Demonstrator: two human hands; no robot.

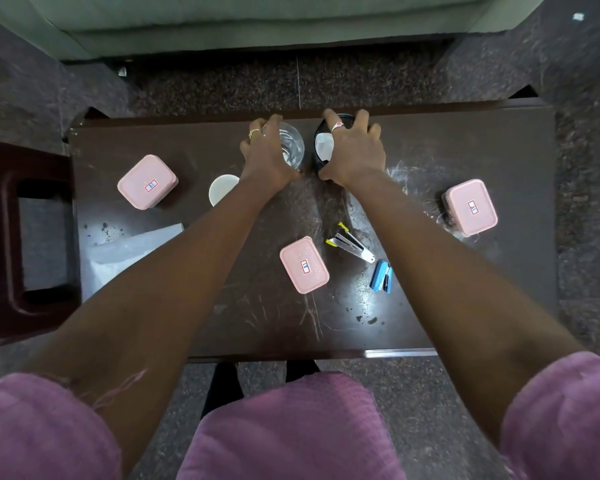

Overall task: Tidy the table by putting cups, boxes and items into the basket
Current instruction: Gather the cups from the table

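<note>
At the table's far edge my left hand (265, 152) wraps around a clear glass (293, 147). Beside it my right hand (355, 150) grips the rim of a small black basket (321, 133) with something white inside. A white cup (222, 188) stands just left of my left wrist. Three pink lidded boxes lie on the dark table (257, 323): one at the left (147, 181), one in the middle (304, 264), one at the right (471, 207). A yellow-and-silver stapler (350, 242) and a blue stapler (381, 276) lie near the middle box.
A sheet of clear plastic or paper (125, 251) lies on the table's left part. A dark red plastic chair (25, 237) stands against the table's left side. Speckled stone floor surrounds the table.
</note>
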